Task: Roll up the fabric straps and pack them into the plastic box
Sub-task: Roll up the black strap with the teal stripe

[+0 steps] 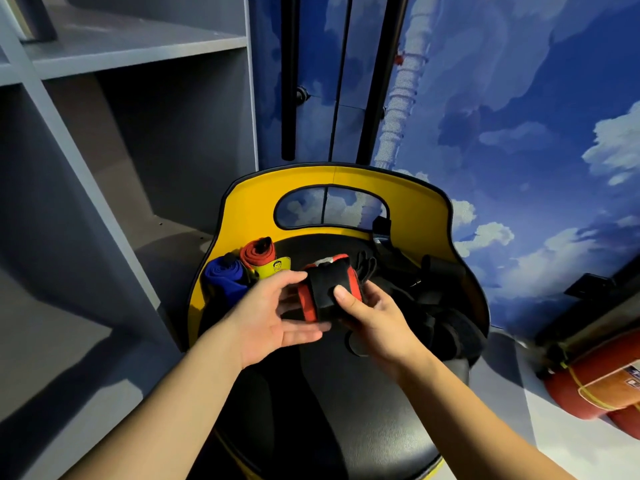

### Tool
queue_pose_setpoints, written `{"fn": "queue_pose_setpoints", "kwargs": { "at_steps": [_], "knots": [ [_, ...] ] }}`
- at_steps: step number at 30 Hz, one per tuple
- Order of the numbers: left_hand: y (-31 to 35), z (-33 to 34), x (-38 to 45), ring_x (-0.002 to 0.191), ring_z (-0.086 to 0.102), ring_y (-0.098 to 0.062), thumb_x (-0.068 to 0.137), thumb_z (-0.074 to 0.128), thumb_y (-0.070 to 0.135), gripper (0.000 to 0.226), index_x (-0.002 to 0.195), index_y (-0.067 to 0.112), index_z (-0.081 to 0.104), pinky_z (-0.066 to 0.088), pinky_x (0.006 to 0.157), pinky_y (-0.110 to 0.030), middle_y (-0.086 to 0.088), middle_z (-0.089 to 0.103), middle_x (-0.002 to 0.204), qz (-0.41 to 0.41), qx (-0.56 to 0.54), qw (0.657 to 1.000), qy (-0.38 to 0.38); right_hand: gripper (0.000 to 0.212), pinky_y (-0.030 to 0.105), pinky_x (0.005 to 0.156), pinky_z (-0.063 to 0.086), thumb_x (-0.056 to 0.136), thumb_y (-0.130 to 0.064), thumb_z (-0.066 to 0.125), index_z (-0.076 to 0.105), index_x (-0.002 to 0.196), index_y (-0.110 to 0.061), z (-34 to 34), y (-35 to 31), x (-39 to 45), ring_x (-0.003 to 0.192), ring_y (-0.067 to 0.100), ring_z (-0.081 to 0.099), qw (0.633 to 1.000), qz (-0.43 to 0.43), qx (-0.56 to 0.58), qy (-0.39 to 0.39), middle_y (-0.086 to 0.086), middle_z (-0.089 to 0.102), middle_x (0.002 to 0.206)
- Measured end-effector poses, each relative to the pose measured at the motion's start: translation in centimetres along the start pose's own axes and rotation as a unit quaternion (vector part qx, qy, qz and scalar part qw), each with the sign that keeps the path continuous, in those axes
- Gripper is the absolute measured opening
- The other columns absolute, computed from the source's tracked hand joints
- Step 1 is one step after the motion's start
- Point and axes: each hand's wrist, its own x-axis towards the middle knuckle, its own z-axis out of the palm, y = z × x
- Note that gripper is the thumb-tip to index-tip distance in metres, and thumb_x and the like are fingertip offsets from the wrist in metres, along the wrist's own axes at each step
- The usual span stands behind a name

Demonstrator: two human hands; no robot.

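Observation:
A rolled black and red fabric strap is held above the black seat of a yellow-backed chair. My right hand grips the roll from the right, thumb pressed on its black flap. My left hand cups the roll from the left with its fingers spread under and beside it. A blue roll, a red-orange roll and a yellow roll lie together at the seat's back left. Loose black straps are heaped on the seat's right. No plastic box is in view.
Grey shelving stands at the left, close to the chair. A blue wall with painted clouds rises behind and to the right. A red fire extinguisher lies on the floor at the right.

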Motion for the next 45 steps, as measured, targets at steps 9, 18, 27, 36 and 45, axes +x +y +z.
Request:
{"fn": "queue_pose_setpoints", "kwargs": {
  "at_steps": [9,18,27,36,45],
  "knots": [
    [-1.1,0.1,0.9,0.111,0.07,-0.026,0.062,0.087,0.02,0.073,0.13,0.031,0.064,0.059,0.086,-0.053,-0.009,0.068,0.127,0.178,0.101,0.979,0.002,0.041,0.03,0.082,0.058,0.086,-0.024,0.071,0.063,0.122,-0.005,0.6,-1.0,-0.4,0.104,0.024,0.072,1.0,0.021,-0.012,0.02,0.012,0.074,0.113],
    [-1.6,0.4,0.7,0.103,0.073,-0.027,0.079,0.079,0.003,0.055,0.126,0.028,0.066,0.06,0.081,-0.056,-0.004,0.075,0.114,0.186,0.12,0.975,0.015,0.038,0.034,0.089,0.057,0.083,-0.003,0.077,0.063,0.119,0.002,-0.8,-1.0,-0.1,0.1,0.025,0.071,0.996,-0.054,-0.074,-0.003,0.018,0.073,0.111],
    [-2.3,0.6,1.7,0.109,0.07,-0.031,0.065,0.082,0.014,0.065,0.126,0.025,0.063,0.06,0.08,-0.053,-0.006,0.072,0.12,0.175,0.001,0.984,0.029,0.06,0.03,0.092,0.055,0.078,-0.035,0.082,0.057,0.131,-0.021,0.3,-0.6,0.0,0.108,0.015,0.07,0.997,0.04,-0.047,0.049,0.0,0.074,0.117],
    [-2.7,-0.9,2.2,0.113,0.066,-0.016,0.081,0.079,0.008,0.051,0.12,0.036,0.06,0.051,0.101,-0.048,0.008,0.065,0.125,0.174,0.158,0.97,0.057,0.039,0.013,0.065,0.048,0.079,-0.014,0.084,0.068,0.115,-0.013,-1.2,0.5,-0.3,0.083,0.01,0.069,0.993,0.026,-0.095,0.061,-0.001,0.075,0.1],
    [-6.4,-5.6,4.4,0.099,0.067,0.0,0.072,0.089,0.012,0.072,0.135,0.032,0.06,0.056,0.094,-0.028,0.013,0.066,0.12,0.216,0.446,0.867,0.061,0.074,0.005,0.091,0.041,0.061,-0.024,0.095,0.059,0.126,-0.03,-3.4,5.6,-1.2,0.102,-0.007,0.06,0.898,-0.049,-0.436,0.034,-0.014,0.06,0.112]
  ]
}}
